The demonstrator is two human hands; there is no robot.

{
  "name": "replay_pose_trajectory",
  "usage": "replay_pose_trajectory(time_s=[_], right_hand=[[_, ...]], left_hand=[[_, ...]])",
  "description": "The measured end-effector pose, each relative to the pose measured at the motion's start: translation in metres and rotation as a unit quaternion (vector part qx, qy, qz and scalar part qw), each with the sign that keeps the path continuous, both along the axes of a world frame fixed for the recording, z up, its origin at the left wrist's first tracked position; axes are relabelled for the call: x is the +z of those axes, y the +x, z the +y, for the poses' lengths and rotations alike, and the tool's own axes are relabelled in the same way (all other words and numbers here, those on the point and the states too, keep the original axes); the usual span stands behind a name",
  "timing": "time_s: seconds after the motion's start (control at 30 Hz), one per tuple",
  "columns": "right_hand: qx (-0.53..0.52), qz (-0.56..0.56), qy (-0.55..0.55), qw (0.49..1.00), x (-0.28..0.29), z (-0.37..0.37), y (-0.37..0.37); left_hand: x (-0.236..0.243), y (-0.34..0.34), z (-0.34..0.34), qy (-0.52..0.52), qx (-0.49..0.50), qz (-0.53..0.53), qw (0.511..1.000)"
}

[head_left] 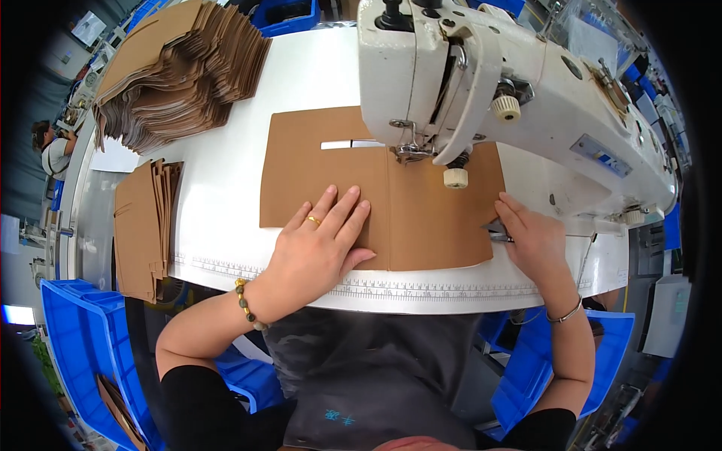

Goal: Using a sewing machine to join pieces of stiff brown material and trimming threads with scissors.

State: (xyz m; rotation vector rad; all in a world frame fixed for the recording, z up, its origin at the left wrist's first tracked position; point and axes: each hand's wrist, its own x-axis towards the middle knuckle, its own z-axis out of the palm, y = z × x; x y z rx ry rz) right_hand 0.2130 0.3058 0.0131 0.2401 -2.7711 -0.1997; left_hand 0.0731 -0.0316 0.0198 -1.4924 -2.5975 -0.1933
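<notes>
Brn panel (444, 218) nr printed ruler (398, 289)

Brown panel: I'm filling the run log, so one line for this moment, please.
left hand: resting on brown panel | right hand: at panel's right edge, holding metal snips | sewing machine: above panel

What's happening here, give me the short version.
A person is handling a flat brown panel at a sewing machine. The left hand lies spread on the panel; the right hand is at its right edge, with a small metal tool in its grip. The panel lies partly under the machine's head. Two stacks of brown pieces, a larger and a smaller, stand to the left.
</notes>
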Motion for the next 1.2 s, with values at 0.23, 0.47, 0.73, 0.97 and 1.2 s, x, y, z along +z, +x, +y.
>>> replay_pose_trajectory(time_s=[0.23, 0.47, 0.73, 0.97, 1.2], right_hand=[[-0.009, -0.051, -0.091, 0.995, 0.046, 0.003, -0.015], [0.111, 0.031, -0.037, 0.993, 0.004, -0.033, -0.092], [0.112, 0.01, -0.28, 0.953, -0.025, -0.037, -0.12], [0.097, 0.017, -0.165, 0.981, -0.014, -0.066, -0.098], [0.097, -0.098, -0.229, 0.964, -0.02, -0.073, -0.094]], left_hand=[[0.001, -0.021, 0.009, 0.013, -0.046, 0.016, 0.999], [0.022, -0.041, 0.029, -0.042, -0.101, 0.034, 0.993], [0.006, -0.052, 0.029, 0.066, -0.117, 0.08, 0.988], [-0.006, -0.063, 0.037, 0.138, -0.128, 0.086, 0.978], [-0.015, -0.069, 0.059, 0.175, -0.131, 0.075, 0.973]])
